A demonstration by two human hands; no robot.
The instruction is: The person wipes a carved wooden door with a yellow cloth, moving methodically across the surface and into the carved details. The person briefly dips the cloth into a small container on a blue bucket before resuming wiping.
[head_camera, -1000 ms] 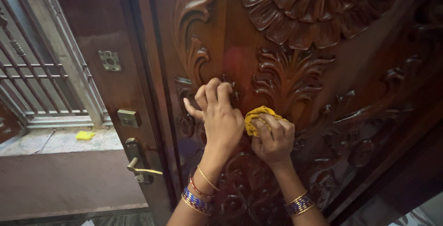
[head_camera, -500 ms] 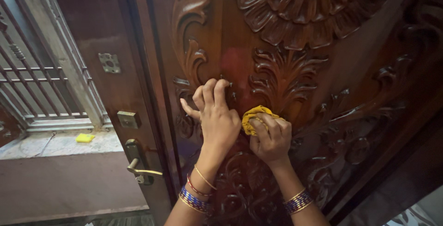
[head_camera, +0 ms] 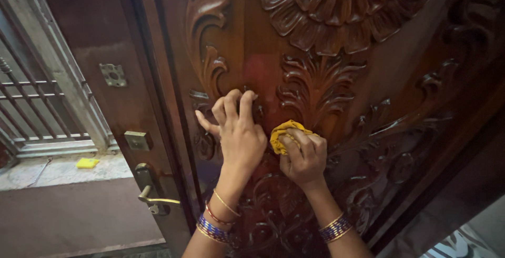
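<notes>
A dark brown carved wooden door (head_camera: 336, 42) with flower and leaf reliefs fills the view. My left hand (head_camera: 238, 130) rests flat against the carving, fingers spread and pointing up. Just to its right, my right hand (head_camera: 304, 155) is closed around a small yellow cloth (head_camera: 284, 131) and presses it onto the door below a carved leaf. Bangles circle both wrists.
The door's edge carries a brass lever handle (head_camera: 152, 199) and metal latch plates (head_camera: 138, 140). Beyond it at the left stand a metal grille (head_camera: 31, 89) and a stone step with a small yellow object (head_camera: 87, 162).
Both hands have drifted slightly lower in the view, still side by side on the carving. The right hand keeps the yellow cloth pressed on the door.
</notes>
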